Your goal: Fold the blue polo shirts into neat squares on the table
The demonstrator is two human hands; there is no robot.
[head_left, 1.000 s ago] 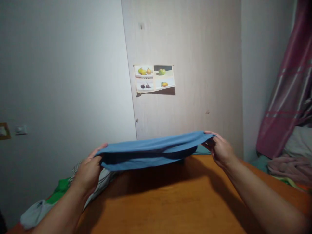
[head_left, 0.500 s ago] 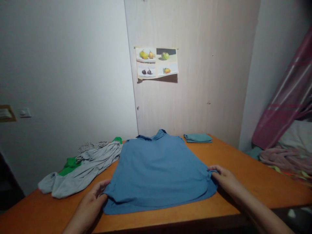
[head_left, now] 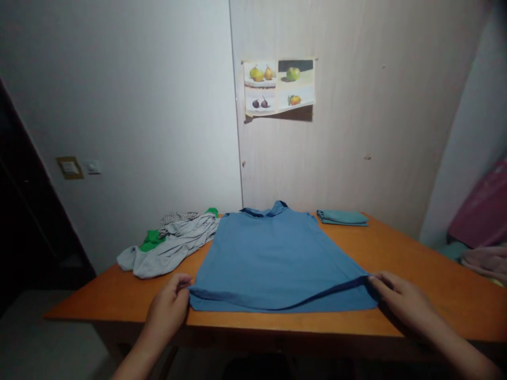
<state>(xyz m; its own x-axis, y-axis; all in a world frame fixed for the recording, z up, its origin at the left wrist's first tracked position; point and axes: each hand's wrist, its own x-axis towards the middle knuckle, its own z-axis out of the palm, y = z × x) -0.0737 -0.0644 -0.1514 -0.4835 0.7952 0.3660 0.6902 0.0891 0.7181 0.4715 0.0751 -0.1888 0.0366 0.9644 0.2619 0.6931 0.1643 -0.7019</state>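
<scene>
One shirt (head_left: 273,253) between two hands (head_left: 168,305) (head_left: 402,298)

Pale wall (head_left: 158,95), fruit pictures (head_left: 279,87), orange table (head_left: 400,253)

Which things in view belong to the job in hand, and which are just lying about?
In the job:
blue shirt
left hand and right hand, at its near edge
table beneath it

Apparently just lying about, untouched:
crumpled clothes
folded teal cloth
fruit pictures

Underside of blue shirt (head_left: 273,253) hidden; table (head_left: 396,250), pink cloth (head_left: 481,211) cut off by right edge.
</scene>
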